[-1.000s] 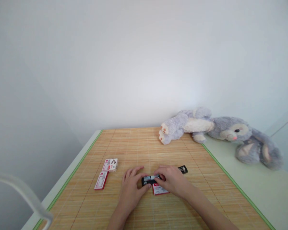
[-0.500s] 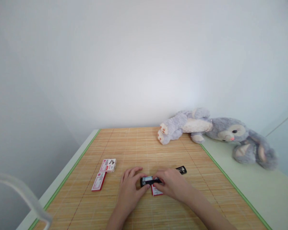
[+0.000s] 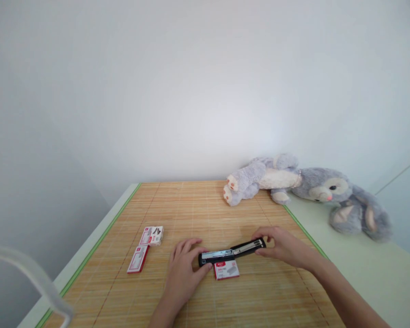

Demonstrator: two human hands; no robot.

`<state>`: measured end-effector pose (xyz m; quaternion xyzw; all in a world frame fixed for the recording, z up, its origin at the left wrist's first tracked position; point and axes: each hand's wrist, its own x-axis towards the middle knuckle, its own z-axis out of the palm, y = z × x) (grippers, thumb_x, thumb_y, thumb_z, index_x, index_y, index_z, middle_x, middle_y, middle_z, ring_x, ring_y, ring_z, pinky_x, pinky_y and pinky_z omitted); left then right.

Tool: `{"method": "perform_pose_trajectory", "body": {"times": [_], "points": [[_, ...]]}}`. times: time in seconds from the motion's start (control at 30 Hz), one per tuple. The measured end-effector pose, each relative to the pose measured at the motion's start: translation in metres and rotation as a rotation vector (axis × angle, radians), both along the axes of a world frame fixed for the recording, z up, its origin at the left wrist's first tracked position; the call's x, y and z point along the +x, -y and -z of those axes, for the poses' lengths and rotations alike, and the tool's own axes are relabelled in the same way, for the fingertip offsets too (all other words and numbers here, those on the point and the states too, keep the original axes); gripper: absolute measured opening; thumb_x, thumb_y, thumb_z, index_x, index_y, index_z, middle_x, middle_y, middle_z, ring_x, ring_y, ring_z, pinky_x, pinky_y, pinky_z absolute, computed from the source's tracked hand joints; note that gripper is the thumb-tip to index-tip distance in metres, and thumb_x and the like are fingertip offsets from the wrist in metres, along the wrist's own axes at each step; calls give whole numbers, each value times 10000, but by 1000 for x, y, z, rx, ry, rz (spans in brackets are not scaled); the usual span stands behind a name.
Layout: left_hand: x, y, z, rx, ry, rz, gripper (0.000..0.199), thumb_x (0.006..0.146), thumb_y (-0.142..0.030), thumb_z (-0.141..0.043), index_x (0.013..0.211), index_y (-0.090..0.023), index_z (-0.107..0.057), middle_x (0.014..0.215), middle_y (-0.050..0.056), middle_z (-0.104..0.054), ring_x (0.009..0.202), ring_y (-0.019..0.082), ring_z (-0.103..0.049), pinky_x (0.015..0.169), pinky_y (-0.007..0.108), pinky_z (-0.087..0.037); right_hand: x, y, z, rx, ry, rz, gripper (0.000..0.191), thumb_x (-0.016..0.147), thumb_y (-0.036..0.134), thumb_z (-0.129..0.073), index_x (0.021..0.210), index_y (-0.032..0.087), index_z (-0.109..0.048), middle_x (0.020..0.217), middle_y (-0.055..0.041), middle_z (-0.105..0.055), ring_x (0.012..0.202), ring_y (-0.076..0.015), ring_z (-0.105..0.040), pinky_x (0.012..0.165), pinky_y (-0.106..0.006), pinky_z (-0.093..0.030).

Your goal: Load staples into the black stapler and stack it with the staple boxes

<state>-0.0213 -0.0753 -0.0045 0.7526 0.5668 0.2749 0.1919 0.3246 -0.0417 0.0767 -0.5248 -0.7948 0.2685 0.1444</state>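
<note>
A black stapler (image 3: pixel 216 257) lies folded wide open, its metal staple channel on the left and its other half angled up to the right. Thumb and forefinger of my left hand (image 3: pixel 184 269) pinch the stapler's left end. At the far right end, my right hand (image 3: pixel 283 246) has its thumb and fingers closed on the other half. A small red-and-white staple box (image 3: pixel 227 271) lies flat just below the stapler, its upper edge partly covered by it.
Two more small red-and-white boxes (image 3: pixel 138 259) lie left of my hands, along with a white box (image 3: pixel 157 236). A grey plush rabbit (image 3: pixel 310 184) sprawls across the back right of the bamboo mat (image 3: pixel 184 205). A white curved tube (image 3: pixel 34 273) crosses the lower left.
My right hand has moved from the stapler's middle to its right end and now grips there. The staple channel and the box below have come into full view. My left hand stays in place.
</note>
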Motion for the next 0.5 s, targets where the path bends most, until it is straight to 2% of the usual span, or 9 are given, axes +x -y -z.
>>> {"method": "perform_pose_trajectory", "body": {"times": [0.1, 0.2, 0.33, 0.5], "points": [[0, 0, 0, 5, -5, 11, 276, 821, -392, -768, 1095, -383, -737, 1370, -4, -636, 1311, 281, -494, 1118, 512, -364, -13, -1, -4, 4, -164, -18, 218, 854, 354, -756, 1044, 248, -763, 1000, -20, -747, 897, -212, -664, 804, -312, -495], [1, 1, -1, 7, -14, 12, 280, 820, -381, -766, 1098, -370, -738, 1357, 8, -642, 1297, 287, -503, 1109, 515, -373, -40, -5, -9, 32, -253, -91, 187, 869, 374, -761, 973, 219, -751, 947, -11, -729, 866, -185, -648, 769, -281, -476], [1, 0, -2, 7, -10, 18, 283, 817, -382, -773, 1097, -371, -742, 1349, 5, -650, 1300, 289, -506, 1111, 509, -377, -77, -16, -9, 112, -252, -174, 202, 842, 369, -809, 853, 198, -703, 847, 23, -668, 784, -147, -596, 713, -252, -423], [0, -2, -1, 9, -9, 38, 335, 822, -400, -775, 1153, -418, -727, 1350, -27, -656, 1314, 291, -496, 1122, 514, -369, -115, -30, 7, 146, -135, -311, 246, 782, 377, -857, 802, 203, -684, 750, 47, -597, 710, -132, -533, 639, -240, -343]]}}
